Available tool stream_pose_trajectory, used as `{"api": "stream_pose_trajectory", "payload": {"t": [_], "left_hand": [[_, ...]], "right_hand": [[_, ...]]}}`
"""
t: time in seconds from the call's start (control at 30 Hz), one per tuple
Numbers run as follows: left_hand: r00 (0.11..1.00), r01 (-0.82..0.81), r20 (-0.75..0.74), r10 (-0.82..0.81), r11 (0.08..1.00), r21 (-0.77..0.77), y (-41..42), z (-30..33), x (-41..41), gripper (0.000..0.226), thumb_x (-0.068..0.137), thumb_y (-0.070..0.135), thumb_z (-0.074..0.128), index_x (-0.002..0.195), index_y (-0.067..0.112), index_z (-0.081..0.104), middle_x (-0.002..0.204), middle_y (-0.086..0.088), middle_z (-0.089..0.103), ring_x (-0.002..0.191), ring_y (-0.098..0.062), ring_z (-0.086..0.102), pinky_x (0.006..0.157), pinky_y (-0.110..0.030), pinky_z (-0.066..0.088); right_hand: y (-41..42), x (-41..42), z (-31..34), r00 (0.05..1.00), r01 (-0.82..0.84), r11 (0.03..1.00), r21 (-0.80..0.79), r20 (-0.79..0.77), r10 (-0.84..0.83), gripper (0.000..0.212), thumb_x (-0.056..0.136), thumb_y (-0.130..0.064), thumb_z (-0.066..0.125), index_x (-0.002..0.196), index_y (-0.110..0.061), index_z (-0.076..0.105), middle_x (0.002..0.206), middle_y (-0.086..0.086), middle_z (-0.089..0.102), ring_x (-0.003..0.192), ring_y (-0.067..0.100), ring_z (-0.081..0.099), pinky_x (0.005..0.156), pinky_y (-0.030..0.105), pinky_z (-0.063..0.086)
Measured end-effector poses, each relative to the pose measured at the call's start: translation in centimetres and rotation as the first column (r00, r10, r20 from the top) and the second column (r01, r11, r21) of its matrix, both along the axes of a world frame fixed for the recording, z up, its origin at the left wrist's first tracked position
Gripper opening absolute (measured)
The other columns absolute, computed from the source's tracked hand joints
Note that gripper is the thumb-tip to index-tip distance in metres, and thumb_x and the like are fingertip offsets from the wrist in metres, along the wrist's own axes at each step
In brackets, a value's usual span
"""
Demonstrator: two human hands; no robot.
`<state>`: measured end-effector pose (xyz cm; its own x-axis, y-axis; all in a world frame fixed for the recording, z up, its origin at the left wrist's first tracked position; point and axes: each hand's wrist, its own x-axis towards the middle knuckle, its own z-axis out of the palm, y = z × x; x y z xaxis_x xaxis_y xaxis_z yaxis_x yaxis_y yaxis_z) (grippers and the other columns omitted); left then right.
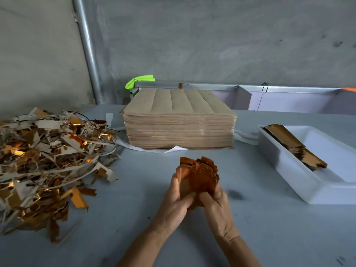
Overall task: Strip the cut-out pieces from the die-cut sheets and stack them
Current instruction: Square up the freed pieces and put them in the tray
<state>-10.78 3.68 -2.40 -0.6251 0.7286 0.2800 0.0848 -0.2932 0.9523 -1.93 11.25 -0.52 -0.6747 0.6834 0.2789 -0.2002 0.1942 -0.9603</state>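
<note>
From my head view, my left hand [176, 197] and right hand [215, 201] both grip a bundle of orange cut-out pieces [198, 174] above the grey table [134, 218]. Die-cut sheets [179, 122] stand stacked ahead, scrap [48, 160] lies left, a white tray [300, 182] right, and a concrete wall [212, 39] rises behind.

A fanned bundle of copper-orange cut-out pieces [198, 178] is being held upright just above the counter [134, 218], its lower end being gripped from either side, its notched upper edges spread apart. A thick, squared stack of brown die-cut sheets [179, 122] is being kept flat behind it, near the far edge. To the right, a slanted row of stacked gold-faced pieces [294, 147] is being kept in a white tray [289, 170].
</note>
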Motion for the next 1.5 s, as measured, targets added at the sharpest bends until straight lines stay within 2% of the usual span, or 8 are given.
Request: {"api": "stream_pose_trajectory", "payload": {"t": [0.2, 0.3, 0.4, 0.53, 0.67, 0.9, 1.23, 1.5], "left_hand": [[0.943, -0.219, -0.295, 0.156, 0.957, -0.192, -0.9, 1.0, -0.1, 0.023, 0.092, 0.005, 0.056, 0.097, 0.027, 0.053, 0.093, -0.001, 0.065, 0.086, -0.018, 0.063, 0.076, -0.018, 0.05], [0.716, -0.418, -0.68, 0.159, 0.878, -0.235, -2.1, 3.4, -0.2, 0.024, 0.093, 0.014, 0.055, 0.082, 0.028, 0.039, 0.074, 0.01, 0.051, 0.067, -0.01, 0.051, 0.058, -0.016, 0.037], [0.452, -0.496, -0.891, 0.041, 0.842, -0.213, -3.0, 5.5, -0.1, 0.021, 0.095, 0.015, 0.049, 0.089, 0.025, 0.033, 0.082, 0.008, 0.046, 0.075, -0.016, 0.049, 0.063, -0.027, 0.035], [0.31, -0.49, -0.937, -0.161, 0.817, -0.303, -2.7, 6.2, 1.0, 0.013, 0.094, 0.011, 0.047, 0.103, 0.02, 0.049, 0.097, 0.0, 0.057, 0.09, -0.022, 0.056, 0.075, -0.037, 0.046], [0.445, -0.453, -0.895, -0.031, 0.855, -0.254, -2.0, 4.9, 1.4, 0.023, 0.089, 0.02, 0.06, 0.112, 0.023, 0.059, 0.103, 0.004, 0.064, 0.099, -0.016, 0.057, 0.082, -0.028, 0.042], [0.799, -0.497, -0.471, 0.374, 0.852, -0.166, -1.8, 2.3, 1.6, 0.034, 0.063, 0.007, 0.083, 0.078, 0.028, 0.062, 0.075, 0.017, 0.064, 0.077, 0.007, 0.057, 0.067, -0.002, 0.038], [0.899, -0.412, -0.164, 0.407, 0.911, -0.001, -1.2, 1.9, 1.7, 0.025, 0.076, 0.034, 0.068, 0.07, 0.012, 0.06, 0.062, 0.01, 0.057, 0.061, -0.001, 0.05, 0.061, -0.011, 0.04], [0.891, -0.437, 0.088, 0.446, 0.894, -0.099, -0.7, 1.3, 1.2, 0.024, 0.082, 0.015, 0.07, 0.062, 0.015, 0.057, 0.055, 0.009, 0.048, 0.054, -0.004, 0.042, 0.048, -0.011, 0.034]], "right_hand": [[0.1, 0.8, 0.4, 1.0, -0.013, 0.997, -0.073, -0.01, 0.013, 0.022, 0.08, 0.003, 0.051, 0.078, -0.017, 0.06, 0.058, -0.012, 0.058, 0.057, 0.002, 0.052, 0.052, 0.016, 0.044], [0.3, 1.3, 1.1, 0.992, 0.037, 0.984, -0.175, -0.111, -0.057, 0.021, 0.084, 0.011, 0.054, 0.093, -0.007, 0.06, 0.071, -0.007, 0.066, 0.067, 0.007, 0.062, 0.063, 0.026, 0.053], [1.0, 2.2, 1.9, 0.974, 0.102, 0.951, -0.291, -0.165, -0.155, 0.032, 0.079, -0.022, 0.067, 0.11, -0.02, 0.06, 0.094, -0.006, 0.069, 0.089, 0.008, 0.064, 0.079, 0.026, 0.051], [1.3, 2.8, 2.2, 0.95, 0.289, 0.939, -0.188, -0.065, -0.306, 0.044, 0.074, -0.052, 0.063, 0.11, -0.026, 0.062, 0.102, -0.005, 0.066, 0.096, 0.004, 0.062, 0.08, 0.025, 0.047], [1.7, 2.4, 0.6, 0.925, 0.37, 0.927, -0.064, 0.119, -0.361, 0.014, 0.083, -0.031, 0.069, 0.078, -0.018, 0.071, 0.076, 0.001, 0.069, 0.08, 0.019, 0.063, 0.078, 0.039, 0.05], [1.5, 1.9, 0.1, 0.954, 0.293, 0.94, -0.173, 0.115, -0.277, 0.048, 0.078, -0.051, 0.063, 0.072, -0.003, 0.064, 0.064, 0.005, 0.057, 0.068, 0.018, 0.052, 0.067, 0.034, 0.042], [1.0, 2.1, 0.4, 0.956, 0.285, 0.952, -0.116, 0.101, -0.274, 0.05, 0.075, -0.049, 0.055, 0.068, 0.0, 0.047, 0.061, 0.004, 0.04, 0.063, 0.017, 0.039, 0.06, 0.032, 0.032], [0.6, 1.9, -0.2, 0.915, 0.377, 0.924, -0.063, 0.183, -0.361, 0.041, 0.086, -0.033, 0.054, 0.063, -0.003, 0.04, 0.057, -0.001, 0.034, 0.062, 0.018, 0.033, 0.058, 0.035, 0.029]]}}
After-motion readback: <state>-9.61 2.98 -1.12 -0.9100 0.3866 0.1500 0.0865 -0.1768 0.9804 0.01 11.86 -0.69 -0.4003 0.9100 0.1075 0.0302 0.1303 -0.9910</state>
